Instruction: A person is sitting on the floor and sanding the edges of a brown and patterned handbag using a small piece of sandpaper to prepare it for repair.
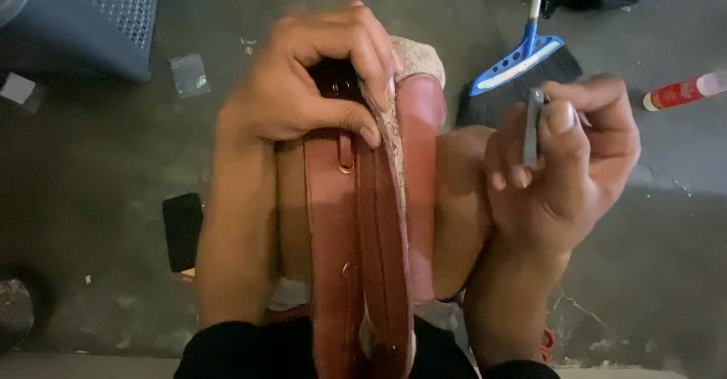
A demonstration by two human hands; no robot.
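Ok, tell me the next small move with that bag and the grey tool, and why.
Probably bring the right hand with its thin grey tool across to the red bag: the left hand grips the bag's top edge, while the tool is held apart from it.

Looked like an informal home workshop, work done low over the floor. Bare grey concrete floor (666, 220) was cracked and stained near right. Blue plastic broom with black bristles (522, 68) lay far right, red-and-white glue tube (681, 91) beside it, blue perforated plastic crate (91, 15) far left, scraps scattered about.
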